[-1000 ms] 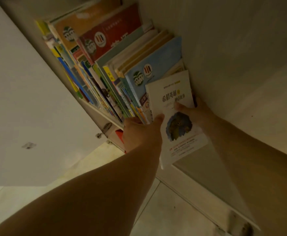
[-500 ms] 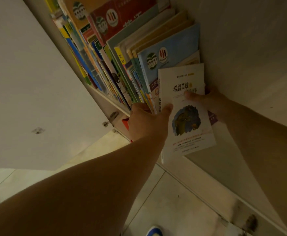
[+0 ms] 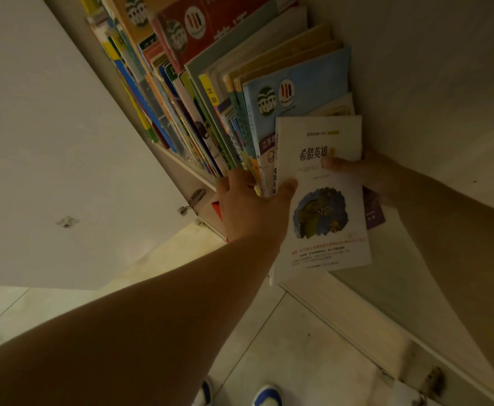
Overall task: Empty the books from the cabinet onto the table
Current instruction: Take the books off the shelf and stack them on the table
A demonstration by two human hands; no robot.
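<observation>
Open cabinet door (image 3: 49, 142) swung wide at left, pale tiled floor (image 3: 298, 347) below. Row of books (image 3: 225, 92) packed upright on the cabinet shelf (image 3: 181, 162), leaning slightly. At the row's right end, white book (image 3: 325, 200) with a dark round picture on its cover, drawn partway out past the shelf edge. Left hand (image 3: 251, 209) gripping its spine side, thumb on the cover. Right hand (image 3: 366, 174) grasping its far edge, thumb on the cover. Behind it, probably a purple book (image 3: 374, 212), mostly hidden.
</observation>
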